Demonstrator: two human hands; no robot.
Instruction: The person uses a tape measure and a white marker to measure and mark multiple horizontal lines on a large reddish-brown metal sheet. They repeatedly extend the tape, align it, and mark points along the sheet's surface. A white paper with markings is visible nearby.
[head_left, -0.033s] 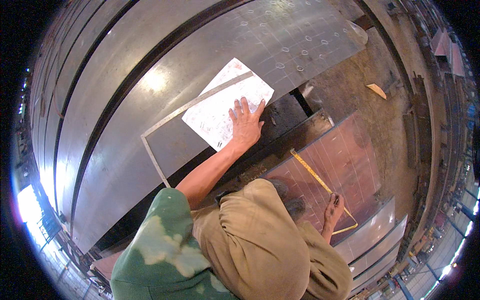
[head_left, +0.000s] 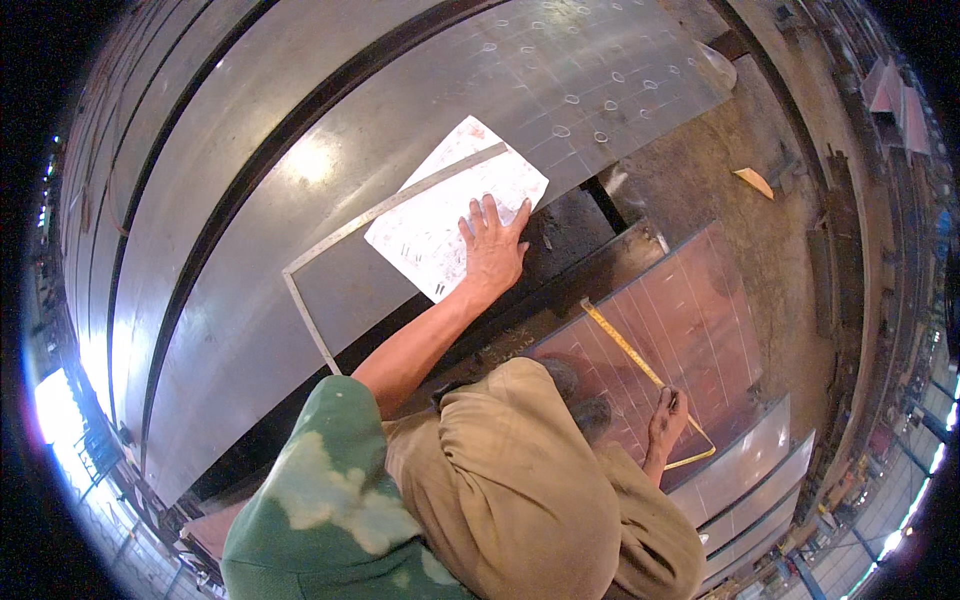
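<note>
My left hand (head_left: 491, 248) lies on a white printed sheet of paper (head_left: 415, 240), fingers spread, pressing it onto a grey steel plate (head_left: 350, 285). Across the paper's far side runs the long arm of a metal carpenter's square (head_left: 390, 205); its short arm reaches back toward my green sleeve. My right hand (head_left: 665, 425) is closed around a yellow tape measure (head_left: 622, 343) over a reddish-brown steel plate (head_left: 690, 310) ruled with thin pale lines. Beyond the fingers the tape bends and doubles back. Whether the fingers also pinch something small, I cannot tell.
Several chalk circles and lines mark the far end of the grey plate. More long plates (head_left: 235, 80) lie at the left with dark gaps between. An orange-tan scrap (head_left: 753, 182) rests on the brown floor (head_left: 690, 170). Narrow grey plates (head_left: 745, 460) sit at lower right.
</note>
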